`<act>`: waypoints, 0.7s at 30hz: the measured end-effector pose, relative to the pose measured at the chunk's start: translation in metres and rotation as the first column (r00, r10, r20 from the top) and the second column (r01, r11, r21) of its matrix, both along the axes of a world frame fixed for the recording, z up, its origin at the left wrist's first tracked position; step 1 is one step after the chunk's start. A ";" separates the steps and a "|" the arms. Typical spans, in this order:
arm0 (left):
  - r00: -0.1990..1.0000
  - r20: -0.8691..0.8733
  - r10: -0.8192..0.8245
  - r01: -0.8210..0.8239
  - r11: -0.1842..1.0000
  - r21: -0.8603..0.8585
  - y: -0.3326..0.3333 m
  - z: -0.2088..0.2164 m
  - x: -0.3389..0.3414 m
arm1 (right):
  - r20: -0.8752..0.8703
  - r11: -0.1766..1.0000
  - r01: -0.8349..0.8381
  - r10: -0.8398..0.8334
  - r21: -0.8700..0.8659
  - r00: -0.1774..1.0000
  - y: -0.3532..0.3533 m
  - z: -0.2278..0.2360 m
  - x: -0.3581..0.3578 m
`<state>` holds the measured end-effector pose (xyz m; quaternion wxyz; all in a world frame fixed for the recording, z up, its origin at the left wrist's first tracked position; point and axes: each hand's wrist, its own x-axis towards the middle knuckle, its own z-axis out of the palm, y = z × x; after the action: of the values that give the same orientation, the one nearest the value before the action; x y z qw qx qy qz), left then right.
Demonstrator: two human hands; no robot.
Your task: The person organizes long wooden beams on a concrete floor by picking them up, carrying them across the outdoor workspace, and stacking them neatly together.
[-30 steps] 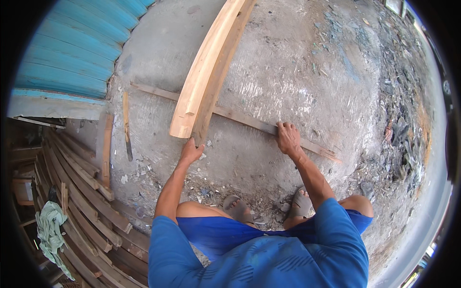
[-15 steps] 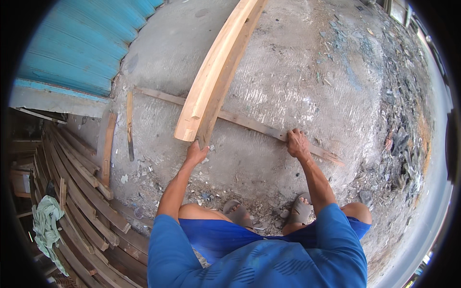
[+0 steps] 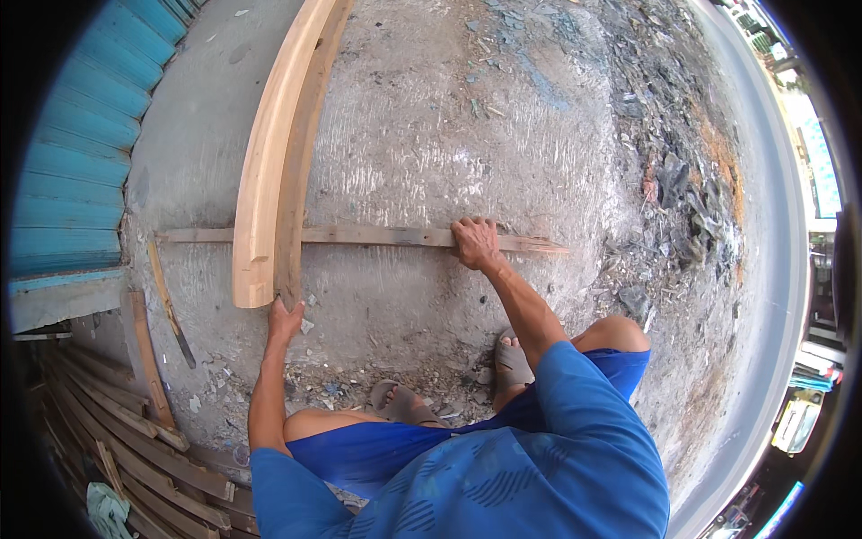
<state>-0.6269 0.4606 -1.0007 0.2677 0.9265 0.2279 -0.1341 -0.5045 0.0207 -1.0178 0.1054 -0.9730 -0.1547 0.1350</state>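
Observation:
At the near end of a long brown plank, my left hand is closed on the wood, thumb up against the end. A paler, thicker beam lies along the plank's left side, with a notch near its end. Both rest across a thin wooden slat that runs left to right over the ground. My right hand is wrapped around that slat near its splintered right end. Parts of the fingers on both hands are hidden.
A narrow stick with a dark tip and a short board lie to the left. Stacked old planks and a pale green cloth fill the lower left. Blue corrugated panel stands upper left; rubble spreads along the right.
My view has turned, so the wood and both hands appear farther left and the slat looks level. Both hands keep their holds; the wood shows no clear movement over the ground.

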 end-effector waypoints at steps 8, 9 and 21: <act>0.999 0.035 0.011 -0.011 1.000 -0.009 0.011 -0.009 -0.008 | -0.008 0.998 0.048 -0.049 -0.033 0.999 0.009 0.006 -0.003; 1.000 0.012 0.012 -0.012 1.000 -0.005 0.007 -0.006 -0.005 | -0.011 0.997 0.059 -0.060 -0.046 0.998 0.008 0.005 -0.004; 0.994 -0.089 0.064 -0.061 0.997 0.036 0.004 -0.014 0.003 | 0.091 0.994 -0.100 0.103 -0.034 0.991 0.013 0.012 -0.013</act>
<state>-0.6234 0.4651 -1.0147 0.2455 0.9163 0.2708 -0.1634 -0.5170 0.0334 -1.0059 0.0769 -0.9705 -0.2068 0.0971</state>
